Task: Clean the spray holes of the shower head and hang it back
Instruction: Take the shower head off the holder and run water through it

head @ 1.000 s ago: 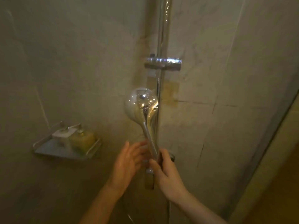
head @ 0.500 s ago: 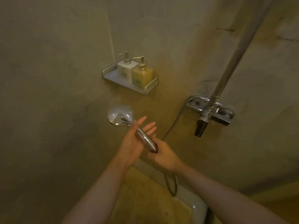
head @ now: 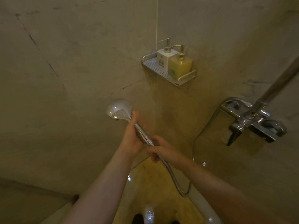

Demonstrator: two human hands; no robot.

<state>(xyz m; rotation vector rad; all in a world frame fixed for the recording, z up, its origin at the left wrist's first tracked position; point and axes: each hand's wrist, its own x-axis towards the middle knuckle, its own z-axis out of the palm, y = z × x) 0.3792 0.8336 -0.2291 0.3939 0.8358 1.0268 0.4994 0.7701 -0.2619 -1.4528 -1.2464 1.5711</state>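
Fingers of right hand (head: pixel 159 150) curl round shower head (head: pixel 120 110) handle — left hand (head: pixel 131 136) flat beneath

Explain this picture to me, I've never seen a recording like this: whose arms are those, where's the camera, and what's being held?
There is no machine here. The camera is worn on a person's head and looks down at their own bare arms in a tiled shower corner. The right hand grips the lower end of the chrome shower head handle, where the metal hose joins it. The left hand lies along the handle with fairly straight fingers, steadying it. The spray face points away, so the holes are hidden. On the wall, a perforated metal shelf carries a white pump bottle and a yellow pump bottle. The chrome mixer tap sits at right.
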